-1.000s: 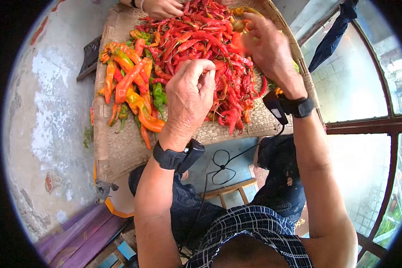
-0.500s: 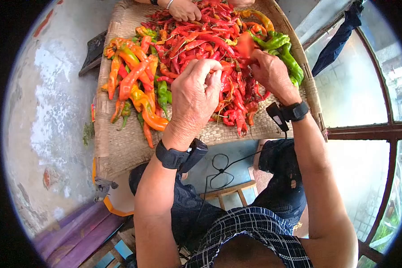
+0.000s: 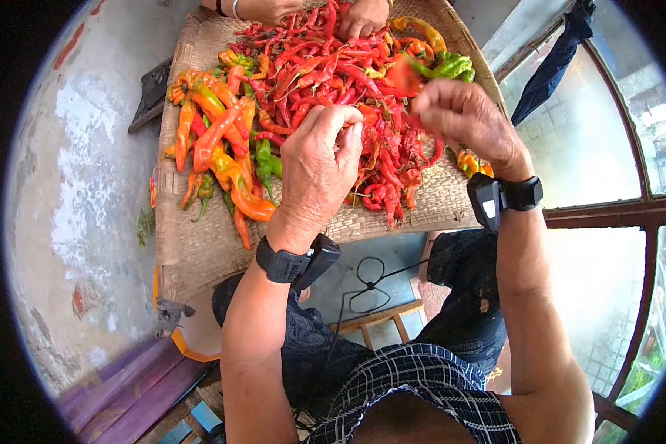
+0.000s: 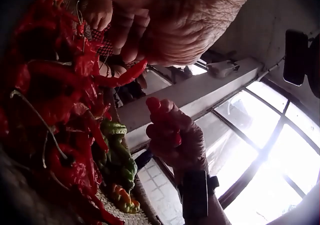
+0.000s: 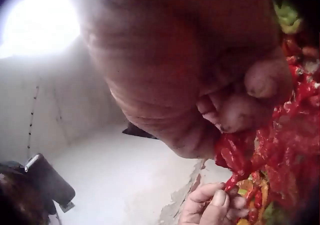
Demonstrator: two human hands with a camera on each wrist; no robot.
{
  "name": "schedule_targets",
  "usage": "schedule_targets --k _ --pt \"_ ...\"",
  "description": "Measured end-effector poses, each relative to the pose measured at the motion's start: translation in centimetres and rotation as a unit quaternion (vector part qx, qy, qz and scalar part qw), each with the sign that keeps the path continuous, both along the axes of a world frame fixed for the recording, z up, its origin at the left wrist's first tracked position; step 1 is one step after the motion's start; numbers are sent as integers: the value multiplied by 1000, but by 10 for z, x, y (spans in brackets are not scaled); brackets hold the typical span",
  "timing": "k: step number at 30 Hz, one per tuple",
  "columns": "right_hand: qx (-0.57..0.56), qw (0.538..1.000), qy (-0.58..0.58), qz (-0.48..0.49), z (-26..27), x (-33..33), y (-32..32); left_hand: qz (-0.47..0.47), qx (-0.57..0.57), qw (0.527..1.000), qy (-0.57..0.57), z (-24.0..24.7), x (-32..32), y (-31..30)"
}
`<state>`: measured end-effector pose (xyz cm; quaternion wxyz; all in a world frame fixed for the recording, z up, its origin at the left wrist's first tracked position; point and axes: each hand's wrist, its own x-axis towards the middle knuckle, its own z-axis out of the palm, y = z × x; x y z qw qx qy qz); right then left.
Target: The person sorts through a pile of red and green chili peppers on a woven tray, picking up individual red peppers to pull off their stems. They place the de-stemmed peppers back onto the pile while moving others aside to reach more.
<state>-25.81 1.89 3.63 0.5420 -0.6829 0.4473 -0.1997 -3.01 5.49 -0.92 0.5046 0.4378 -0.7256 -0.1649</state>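
Low over the near side of a pile of red chili peppers (image 3: 388, 140), my left hand (image 3: 320, 166) pinches a red chili pepper (image 4: 127, 76) between thumb and fingers. To its right is my right hand (image 3: 470, 122), blurred in the head view, its fingers curled. Red pepper (image 4: 162, 119) shows between those fingers in the left wrist view. The pile sits on a woven tray (image 3: 200, 244). Larger orange peppers (image 3: 218, 140) lie left of the pile, with a green pepper (image 3: 263, 159) beside them. Green peppers (image 3: 451, 68) lie beyond my right hand.
Across the tray, another person's hands (image 3: 366, 16) reach into the far side of the pile. A window (image 3: 592, 126) with dark frames borders the right side, and a worn wall (image 3: 89, 185) the left. Below the tray hang a looped black cable (image 3: 370, 285) and a wooden stool (image 3: 381, 314).
My right hand came in from the far right to the pile beside my left hand, then drew back right. My left hand barely shifted. The other person's second hand moved into the pile.
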Motion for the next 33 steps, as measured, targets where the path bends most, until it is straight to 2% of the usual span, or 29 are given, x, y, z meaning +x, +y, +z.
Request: schedule_targets --k 2,3,4,6,7,8,10,11,13,15,16,17,19,22,24,25,26,28,29,31,32,33 --pt "-146 967 -191 -89 -15 7 -9 0 -4 1000 -6 -2 -1 -1" --pt "-180 946 -236 -133 -16 17 -10 0 -11 1000 -11 -3 -1 -2" --pt "-179 946 -235 -134 -19 16 -13 0 -11 1000 -11 -2 -2 -1" --pt "-270 947 -134 -114 -27 16 -20 -7 28 999 28 0 -3 1" --pt "-244 960 -117 -67 -29 16 -17 -8 29 999 28 1 -3 2" --pt "-243 961 -117 -67 -31 17 -12 -20 52 997 46 1 -2 2" --pt "-282 958 52 3 -25 33 4 -31 73 995 64 2 -1 2" --pt "-366 929 55 17 -29 37 5 -48 77 993 71 2 0 2" --pt "-388 919 65 14 -30 40 6 -66 81 991 78 0 -1 1" --pt "-436 898 65 4 -31 41 7 -107 69 976 175 -3 -6 0" --pt "-434 898 65 5 -30 41 8 -106 70 976 175 -3 -6 1" --pt "-457 887 48 -44 -26 40 10 -89 78 972 205 -1 -6 1" --pt "-525 841 -22 -130 -14 43 15 -49 86 969 227 1 -3 -2" --pt "-683 706 -39 -183 16 38 23 -3 84 982 168 1 4 -5" --pt "-668 694 -128 -235 23 40 29 -1 82 982 169 1 3 -4" --pt "-701 672 -79 -224 25 37 27 -9 70 986 153 1 2 -3" --pt "-699 674 -78 -224 18 35 11 -17 61 989 136 -1 1 -3" --pt "-639 735 24 -227 -5 28 -25 -22 89 986 140 -3 -2 0" --pt "-639 734 27 -231 -13 21 -21 -26 90 991 92 -1 -2 0" --pt "-450 847 180 -219 -17 12 -7 -45 89 995 27 -3 0 -1" --pt "-449 849 181 -214 -18 9 -4 -42 91 995 30 -5 -1 1" --pt "-390 871 253 -159 -18 6 0 -52 60 997 -19 -7 -2 0"
